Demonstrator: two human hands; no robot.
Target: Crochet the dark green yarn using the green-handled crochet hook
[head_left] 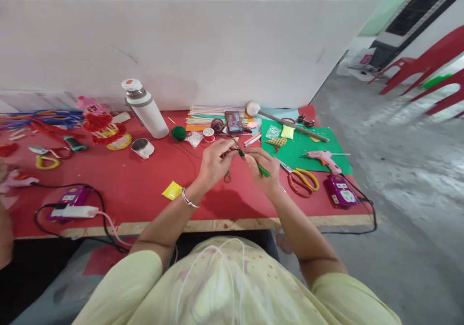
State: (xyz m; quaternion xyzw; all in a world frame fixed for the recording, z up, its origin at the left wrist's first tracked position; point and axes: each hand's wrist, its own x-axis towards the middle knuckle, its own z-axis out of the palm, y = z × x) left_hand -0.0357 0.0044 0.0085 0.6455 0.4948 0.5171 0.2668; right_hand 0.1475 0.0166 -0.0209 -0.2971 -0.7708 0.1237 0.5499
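Above the red table my left hand (216, 163) is closed, pinching dark green yarn between thumb and fingers. Close beside it, my right hand (264, 171) wraps round a green-handled crochet hook (263, 170), its handle end sticking out below the fingers. A small dark green piece of yarn work (241, 153) sits between the fingertips of both hands; its detail is too small to make out. One strand runs back leftward to a green yarn ball (178, 133). Below the hands hangs a small loop of yarn (227, 176).
Right of my hands lie scissors (300, 177), a pink glue gun (324, 159) and a purple power strip (340, 192). To the left stand a white bottle (147, 112) and a cup (142, 148). A yellow packet (171, 190) is near my left wrist. A white board (181, 49) rises behind.
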